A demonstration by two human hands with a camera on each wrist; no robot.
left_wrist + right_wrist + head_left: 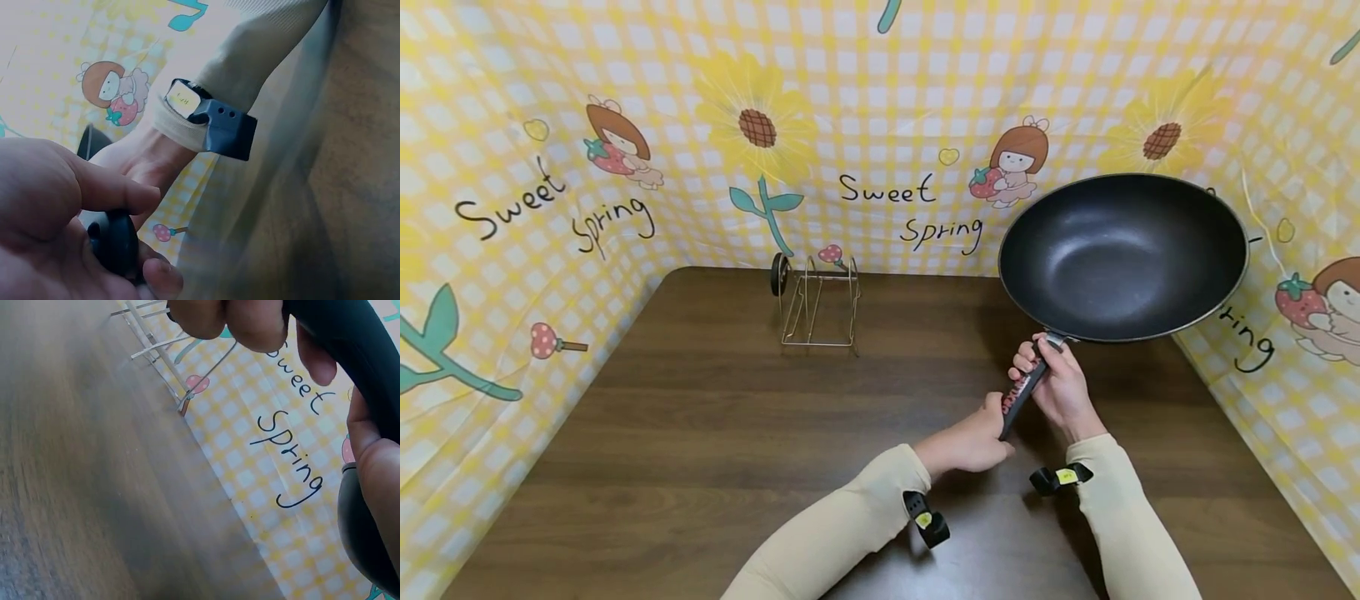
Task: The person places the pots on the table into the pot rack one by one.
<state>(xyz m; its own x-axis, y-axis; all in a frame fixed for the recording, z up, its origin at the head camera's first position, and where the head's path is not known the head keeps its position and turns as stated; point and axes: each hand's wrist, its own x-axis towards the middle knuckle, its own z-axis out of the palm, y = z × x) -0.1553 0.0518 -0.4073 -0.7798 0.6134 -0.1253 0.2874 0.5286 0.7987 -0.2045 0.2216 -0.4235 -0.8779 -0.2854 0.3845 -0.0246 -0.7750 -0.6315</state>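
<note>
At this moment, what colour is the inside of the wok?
The wok is black inside; the head view shows it best.

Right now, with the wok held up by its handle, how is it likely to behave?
The wok probably feels front-heavy, with its bulk beyond the handle. It may twist, being held only there. Its even rim suggests a stiff body.

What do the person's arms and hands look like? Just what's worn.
Left sleeve and right sleeve: long, cream. Each wrist: black strapped-on unit, yellow label. Left hand and right hand: no gloves. No cables visible.
</note>
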